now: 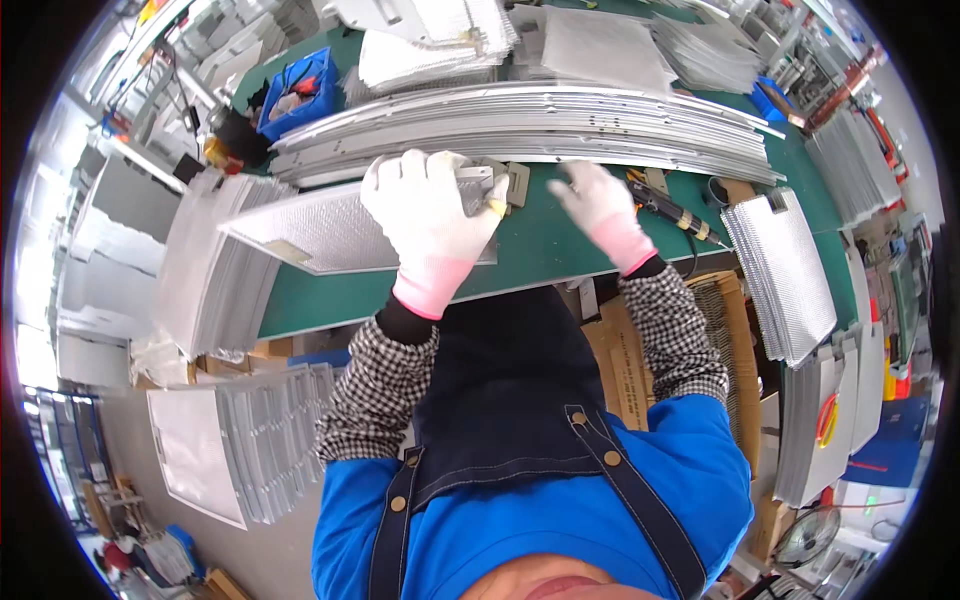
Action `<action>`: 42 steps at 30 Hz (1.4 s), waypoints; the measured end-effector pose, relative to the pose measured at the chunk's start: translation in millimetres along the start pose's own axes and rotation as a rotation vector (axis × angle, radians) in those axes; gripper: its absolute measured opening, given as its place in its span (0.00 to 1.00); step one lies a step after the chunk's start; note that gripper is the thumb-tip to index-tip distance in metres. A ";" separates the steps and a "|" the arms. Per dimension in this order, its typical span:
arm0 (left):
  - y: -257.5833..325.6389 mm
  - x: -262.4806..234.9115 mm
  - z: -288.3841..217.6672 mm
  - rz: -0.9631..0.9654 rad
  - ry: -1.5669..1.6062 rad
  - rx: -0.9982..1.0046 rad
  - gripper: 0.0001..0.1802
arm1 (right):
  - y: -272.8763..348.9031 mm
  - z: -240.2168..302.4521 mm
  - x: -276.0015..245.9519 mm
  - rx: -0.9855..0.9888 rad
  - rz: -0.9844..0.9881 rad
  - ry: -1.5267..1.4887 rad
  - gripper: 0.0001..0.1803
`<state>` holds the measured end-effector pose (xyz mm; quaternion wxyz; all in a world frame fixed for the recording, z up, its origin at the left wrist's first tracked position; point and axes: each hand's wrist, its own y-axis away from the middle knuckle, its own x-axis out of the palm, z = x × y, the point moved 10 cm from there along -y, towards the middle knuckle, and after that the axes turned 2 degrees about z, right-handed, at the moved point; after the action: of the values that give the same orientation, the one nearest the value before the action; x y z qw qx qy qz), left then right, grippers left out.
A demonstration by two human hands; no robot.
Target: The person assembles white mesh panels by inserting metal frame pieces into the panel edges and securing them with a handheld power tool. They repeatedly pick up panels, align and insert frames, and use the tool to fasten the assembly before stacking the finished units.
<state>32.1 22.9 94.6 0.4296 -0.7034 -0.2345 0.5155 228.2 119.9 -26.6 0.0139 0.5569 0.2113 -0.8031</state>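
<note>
My left hand (432, 215), in a white glove with a pink cuff, grips the right end of a long silver mesh panel (330, 228) lying across the green workbench (540, 250). A small grey metal fitting (512, 182) sits at that panel's end, just past my fingers. My right hand (600, 205), gloved the same way, hovers with fingers spread over the bench beside a bundle of long metal strips (540, 125); it holds nothing.
A yellow-and-black power screwdriver (675, 212) lies right of my right hand. Stacks of mesh panels stand at the bench's left (215, 270) and right (785, 270) ends. A blue bin (300, 90) sits at the back left. More panel stacks (250, 450) rest on the floor.
</note>
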 end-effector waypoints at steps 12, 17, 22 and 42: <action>-14.5 21.6 35.8 -0.045 -0.004 0.015 0.28 | 10.5 46.4 -32.8 0.086 -0.163 -1.353 0.18; -16.5 30.6 42.1 -0.034 -0.002 -0.007 0.22 | 7.3 106.3 -3.4 0.095 0.064 -1.422 0.18; -15.0 29.2 44.8 -0.022 0.036 -0.058 0.20 | -29.3 96.8 -102.5 -0.018 -0.053 -0.776 0.16; -12.0 26.0 39.6 -0.071 0.017 -0.083 0.21 | -45.8 142.3 -104.4 -0.684 0.008 0.348 0.19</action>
<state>6.1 63.5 87.2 0.4200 -0.7162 -0.2768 0.4838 129.6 88.8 123.6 0.1659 0.6490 0.4642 -0.5795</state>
